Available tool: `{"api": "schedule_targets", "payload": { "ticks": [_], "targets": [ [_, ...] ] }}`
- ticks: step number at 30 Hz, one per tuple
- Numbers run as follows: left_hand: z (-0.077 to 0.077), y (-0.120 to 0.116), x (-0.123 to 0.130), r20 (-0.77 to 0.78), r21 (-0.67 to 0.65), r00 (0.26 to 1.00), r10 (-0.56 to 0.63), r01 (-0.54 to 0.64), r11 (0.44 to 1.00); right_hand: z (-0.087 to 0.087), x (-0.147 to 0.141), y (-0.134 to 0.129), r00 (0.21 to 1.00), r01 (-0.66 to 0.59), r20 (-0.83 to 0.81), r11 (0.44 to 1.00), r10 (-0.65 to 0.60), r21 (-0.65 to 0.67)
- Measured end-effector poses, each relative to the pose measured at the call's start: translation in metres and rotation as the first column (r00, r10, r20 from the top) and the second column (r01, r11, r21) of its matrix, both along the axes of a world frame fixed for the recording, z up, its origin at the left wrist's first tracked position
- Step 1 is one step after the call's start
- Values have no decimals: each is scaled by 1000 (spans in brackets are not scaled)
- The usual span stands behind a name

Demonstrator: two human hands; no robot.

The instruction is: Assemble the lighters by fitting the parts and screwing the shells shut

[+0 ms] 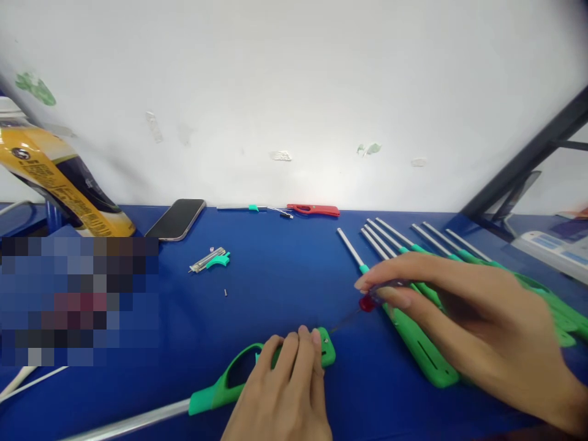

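A green long-necked lighter [211, 397] lies on the blue table, its metal tube pointing to the lower left. My left hand [289, 386] is closed over its handle and hides the middle of it. In my right hand [459, 318] is a screwdriver [367, 302] with a red and clear handle, pinched between thumb and fingers. Its thin shaft slants down to the handle's green end, near a small screw hole; whether the tip touches cannot be made out. Past my left hand lie a loose screw [225, 293] and a small metal part with a turquoise trigger [215, 260].
Several more green lighters [425, 349] lie under and beyond my right hand. Along the white wall are a phone [178, 219], a red lighter [316, 210] and a metal tube [234, 208]. A yellow-labelled bottle [59, 177] leans at the left, above a blurred-out patch.
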State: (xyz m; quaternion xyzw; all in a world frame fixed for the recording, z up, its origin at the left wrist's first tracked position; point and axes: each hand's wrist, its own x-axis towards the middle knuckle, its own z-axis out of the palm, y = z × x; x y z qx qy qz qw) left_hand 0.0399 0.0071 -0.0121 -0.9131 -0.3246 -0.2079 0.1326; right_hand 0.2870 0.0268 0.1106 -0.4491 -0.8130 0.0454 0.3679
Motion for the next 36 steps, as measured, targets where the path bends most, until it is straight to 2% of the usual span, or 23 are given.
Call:
{"api": "schedule_targets", "payload": {
  "ticks": [2, 9, 15, 24, 29, 32, 34, 36],
  "targets": [
    [1, 0, 0, -11, 1, 1000, 1, -1, 1000, 2, -1, -1, 1000, 10, -10, 1000, -10, 12],
    [6, 1, 2, -31, 37, 1000, -5, 6, 999, 0, -3, 1, 997, -72, 1, 996, 73, -44],
    [4, 1, 2, -44, 26, 999, 2, -1, 1000, 0, -2, 1, 1000, -21, -20, 1000, 21, -9],
    [4, 0, 1, -20, 26, 1000, -5, 6, 1000, 0, -2, 0, 995, -96, 2, 994, 97, -41],
    [6, 0, 1, -52, 15, 999, 2, -2, 1000, -9, -5, 1, 973, -222, -42, 972, 225, 72],
    [6, 1, 0, -49, 12, 999, -11, 11, 1000, -16, -10, 3, 972, -228, -21, 964, 234, 138],
    [5, 2, 0, -31, 7, 999, -26, 26, 1000, -18, -13, 3, 971, -235, -24, 965, 239, 118],
    [5, 3, -1, -24, 3, 999, -29, 29, 1000, -18, -16, 4, 961, -270, -55, 963, 271, 25]
  ]
}}
